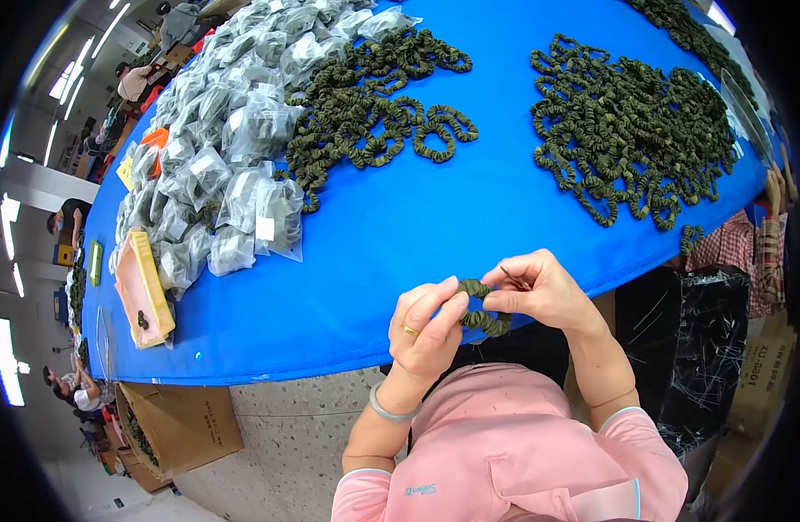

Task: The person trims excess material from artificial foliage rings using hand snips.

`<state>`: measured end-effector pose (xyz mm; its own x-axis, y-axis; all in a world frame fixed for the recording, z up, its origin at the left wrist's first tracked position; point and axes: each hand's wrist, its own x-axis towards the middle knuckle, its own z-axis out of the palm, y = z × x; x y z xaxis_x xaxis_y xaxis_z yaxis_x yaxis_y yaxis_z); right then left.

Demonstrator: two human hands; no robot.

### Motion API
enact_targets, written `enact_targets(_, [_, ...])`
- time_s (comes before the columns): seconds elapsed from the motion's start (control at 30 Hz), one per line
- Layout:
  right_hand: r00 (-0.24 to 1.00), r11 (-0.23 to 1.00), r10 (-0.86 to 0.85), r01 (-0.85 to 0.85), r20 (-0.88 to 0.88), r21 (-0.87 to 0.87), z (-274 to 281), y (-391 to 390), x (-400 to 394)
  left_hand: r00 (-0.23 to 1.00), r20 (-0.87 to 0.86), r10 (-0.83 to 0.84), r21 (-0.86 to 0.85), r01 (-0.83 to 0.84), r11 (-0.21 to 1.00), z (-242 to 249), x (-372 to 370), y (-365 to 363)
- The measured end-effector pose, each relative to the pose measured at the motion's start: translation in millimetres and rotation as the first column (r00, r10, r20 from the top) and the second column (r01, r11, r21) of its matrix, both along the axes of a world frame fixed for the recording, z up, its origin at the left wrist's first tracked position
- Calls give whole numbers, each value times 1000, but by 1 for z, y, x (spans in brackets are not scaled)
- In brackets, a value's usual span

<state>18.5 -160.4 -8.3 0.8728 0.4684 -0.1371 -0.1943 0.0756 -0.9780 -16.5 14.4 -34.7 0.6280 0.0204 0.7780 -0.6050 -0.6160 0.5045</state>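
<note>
In the head view, a dark green ruched fabric scrunchie point(487, 323) hangs in a ring just off the table's near edge. My left hand point(424, 326) pinches its upper left side between thumb and fingertips. On the other side, my right hand point(544, 291) is closed, with thumb and forefinger right at the ring's upper right. A thin dark object point(515, 279) shows between the right fingers; I cannot tell what kind it is. Beyond the hands lie a loose pile of scrunchies point(365, 113) and a larger pile point(631, 130) to the right.
A blue-covered table point(470, 209) spans the view. Clear bags of scrunchies point(235, 130) are heaped at its left, by a pink and yellow tray point(141, 287). An open cardboard box point(195, 426) stands below the edge. Another person's hands point(776, 187) show at far right.
</note>
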Motion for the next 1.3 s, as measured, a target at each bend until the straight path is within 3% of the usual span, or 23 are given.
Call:
enact_targets(0.07, [1000,1000,23,-23,10,-15,-4,-2,0,1000,-20,8,-30,-9,1000,-1,2,0])
enact_targets(0.2, [973,974,-221,225,71,-40,-9,-6,5,939,-341,-41,11,48,999,-3,18,7])
enact_targets(0.23, [933,941,-336,339,129,-3,-9,-10,9,939,-342,-40,12,47,999,-3,17,10])
enact_targets(0.3, [760,783,-618,617,201,77,-17,-26,30,755,-636,-159,78,268,960,2,12,19])
enact_targets(0.33, [758,782,-619,618,203,79,-18,-40,42,624,-758,-192,80,381,921,5,11,23])
enact_targets(0.37, [671,693,-719,711,181,120,-18,-55,52,470,-859,-204,61,489,870,8,10,26])
enact_targets(0.43, [467,484,-875,853,127,196,-16,-73,64,259,-929,-265,-51,619,784,29,23,28])
enact_targets(0.47, [469,486,-874,850,131,202,-14,-71,64,265,-927,-264,-47,617,786,27,35,26])
enact_targets(0.5, [516,542,-839,820,173,183,-13,-67,57,618,-772,-152,229,493,839,22,50,23])
enact_targets(0.53, [559,593,-801,789,215,161,-12,-62,50,872,-490,-25,442,272,855,15,67,20])
enact_targets(0.63, [601,648,-751,750,275,130,-18,-39,34,957,-209,202,595,-40,803,-8,144,12])
enact_targets(0.7, [711,749,-647,661,277,54,-20,-33,23,976,-118,183,607,-75,791,-20,175,9])
enact_targets(0.73, [707,746,-650,663,281,57,-22,-33,19,977,-113,179,607,-75,791,-20,175,8])
enact_targets(0.8, [730,770,-616,637,296,33,-25,-35,14,902,-418,103,386,74,920,-19,174,9])
enact_targets(0.87, [753,793,-582,609,308,7,-27,-38,14,745,-666,-43,110,155,982,-21,169,10])
enact_targets(0.9, [750,790,-586,613,307,10,-26,-37,15,657,-709,-256,-245,112,963,-15,156,7])
enact_targets(0.93, [769,808,-570,589,289,25,-25,-35,16,572,-671,-472,-562,23,827,-7,135,5])
enact_targets(0.97, [788,824,-553,565,270,39,-24,-31,16,566,-677,-471,-558,23,830,-3,116,5])
enact_targets(1.03, [825,855,-516,514,231,71,-21,-22,16,495,-310,-812,-949,-110,295,3,81,6])
enact_targets(1.07, [825,854,-518,516,224,74,-19,-16,16,493,-317,-810,-947,-114,301,4,69,7])
enact_targets(1.2, [911,907,-411,412,-34,81,-12,1,14,511,-162,-844,-982,-164,89,4,32,5])
enact_targets(1.3, [937,933,-341,347,-83,92,-17,4,14,496,-164,-853,-980,-178,85,-3,21,3])
